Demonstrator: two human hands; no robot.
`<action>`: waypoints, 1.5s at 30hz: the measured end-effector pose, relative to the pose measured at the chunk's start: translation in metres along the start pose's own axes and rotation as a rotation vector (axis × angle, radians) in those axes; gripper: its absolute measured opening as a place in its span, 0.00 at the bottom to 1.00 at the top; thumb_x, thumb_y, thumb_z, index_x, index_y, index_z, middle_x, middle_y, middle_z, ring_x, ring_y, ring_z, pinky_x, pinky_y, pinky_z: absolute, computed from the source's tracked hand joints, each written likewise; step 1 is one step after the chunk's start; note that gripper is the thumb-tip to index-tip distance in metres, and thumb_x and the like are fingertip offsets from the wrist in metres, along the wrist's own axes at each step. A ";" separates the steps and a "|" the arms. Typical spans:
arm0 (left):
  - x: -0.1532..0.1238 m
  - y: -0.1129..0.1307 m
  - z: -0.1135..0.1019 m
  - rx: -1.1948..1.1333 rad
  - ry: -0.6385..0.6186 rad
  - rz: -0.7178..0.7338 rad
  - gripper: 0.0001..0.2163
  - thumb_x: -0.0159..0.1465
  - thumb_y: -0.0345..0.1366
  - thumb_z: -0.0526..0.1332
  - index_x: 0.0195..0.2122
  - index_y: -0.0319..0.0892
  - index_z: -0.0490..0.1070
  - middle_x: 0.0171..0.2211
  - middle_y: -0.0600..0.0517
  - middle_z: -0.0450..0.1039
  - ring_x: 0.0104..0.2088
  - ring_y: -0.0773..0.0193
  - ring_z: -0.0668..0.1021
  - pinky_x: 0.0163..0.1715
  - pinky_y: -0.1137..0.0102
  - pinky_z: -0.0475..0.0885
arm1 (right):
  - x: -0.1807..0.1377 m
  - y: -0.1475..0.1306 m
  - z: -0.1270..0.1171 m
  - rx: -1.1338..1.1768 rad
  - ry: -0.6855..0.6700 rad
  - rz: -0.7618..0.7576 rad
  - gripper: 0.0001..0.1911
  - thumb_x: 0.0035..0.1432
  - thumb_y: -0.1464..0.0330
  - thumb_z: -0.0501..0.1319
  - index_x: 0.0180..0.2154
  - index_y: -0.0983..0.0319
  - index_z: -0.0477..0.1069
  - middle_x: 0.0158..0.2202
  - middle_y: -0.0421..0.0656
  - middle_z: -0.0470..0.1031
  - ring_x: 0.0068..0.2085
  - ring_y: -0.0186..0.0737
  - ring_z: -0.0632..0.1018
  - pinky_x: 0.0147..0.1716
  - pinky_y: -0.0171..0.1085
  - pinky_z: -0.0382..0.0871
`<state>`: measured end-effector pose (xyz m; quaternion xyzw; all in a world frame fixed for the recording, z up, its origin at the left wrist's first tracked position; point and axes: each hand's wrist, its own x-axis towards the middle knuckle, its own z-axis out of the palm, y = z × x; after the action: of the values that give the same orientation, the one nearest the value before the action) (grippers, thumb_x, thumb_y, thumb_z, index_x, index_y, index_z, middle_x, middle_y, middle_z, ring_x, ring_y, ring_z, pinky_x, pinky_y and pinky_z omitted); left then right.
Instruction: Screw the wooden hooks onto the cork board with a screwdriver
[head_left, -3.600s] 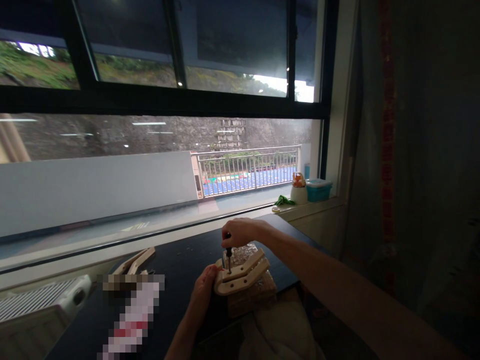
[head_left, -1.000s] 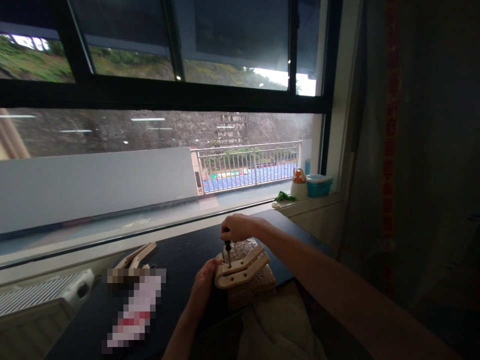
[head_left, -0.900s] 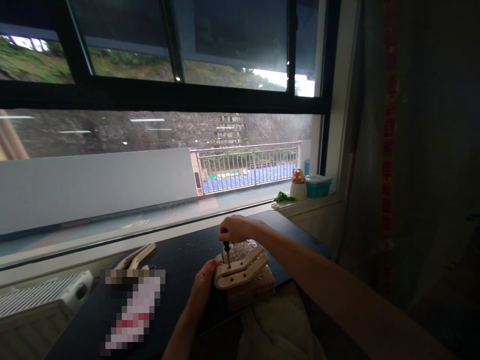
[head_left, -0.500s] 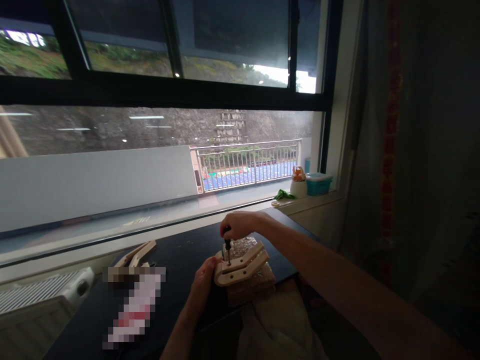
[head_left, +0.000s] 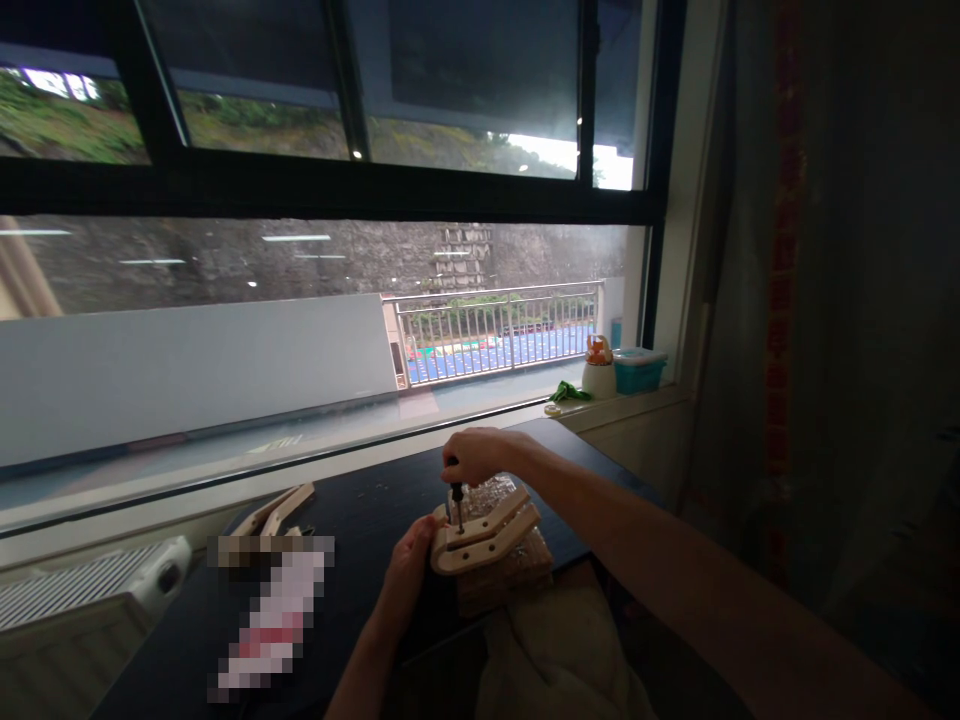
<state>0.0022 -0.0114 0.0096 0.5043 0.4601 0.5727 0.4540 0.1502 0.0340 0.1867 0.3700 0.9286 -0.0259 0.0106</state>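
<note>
My right hand (head_left: 478,455) is closed around the dark handle of a screwdriver (head_left: 459,508), which stands upright. Its tip meets one of the holes in a pale wooden piece (head_left: 480,535) with a rounded end and two angled arms. At the rounded end, my left hand (head_left: 412,555) grips the wood from the left side. Beneath the piece lies a bubble-wrapped block (head_left: 510,578) with layered sides.
More angled wooden parts (head_left: 279,508) lie at the dark table's (head_left: 360,500) left end, beside a blurred pinkish item (head_left: 274,620). A radiator (head_left: 90,590) stands left. The windowsill holds a white pot (head_left: 598,378), a teal box (head_left: 637,372) and a green item (head_left: 570,391).
The whole view has shifted slightly. Both hands keep their grip, and the screwdriver still stands in the same hole of the wooden piece.
</note>
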 end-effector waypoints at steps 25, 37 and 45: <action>0.002 -0.004 -0.001 0.004 0.018 -0.031 0.23 0.56 0.53 0.58 0.40 0.37 0.75 0.33 0.49 0.80 0.35 0.56 0.78 0.37 0.68 0.69 | -0.003 -0.003 0.008 -0.114 0.051 0.021 0.18 0.57 0.65 0.51 0.42 0.64 0.75 0.42 0.51 0.76 0.42 0.45 0.76 0.35 0.36 0.65; 0.004 -0.008 -0.003 -0.009 0.001 -0.025 0.24 0.57 0.53 0.58 0.41 0.35 0.74 0.33 0.48 0.80 0.36 0.55 0.78 0.38 0.68 0.69 | -0.003 -0.011 0.007 -0.099 0.035 -0.043 0.16 0.54 0.67 0.54 0.42 0.63 0.74 0.41 0.47 0.77 0.41 0.42 0.76 0.34 0.34 0.65; 0.003 -0.004 -0.001 -0.026 0.003 -0.012 0.23 0.56 0.52 0.59 0.40 0.35 0.74 0.33 0.48 0.80 0.35 0.55 0.78 0.37 0.67 0.70 | 0.000 -0.013 0.008 -0.096 0.056 0.013 0.19 0.56 0.64 0.52 0.43 0.68 0.74 0.41 0.54 0.76 0.41 0.45 0.76 0.33 0.35 0.66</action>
<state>0.0010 -0.0083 0.0056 0.4945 0.4563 0.5767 0.4633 0.1414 0.0236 0.1789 0.3756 0.9263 0.0293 0.0024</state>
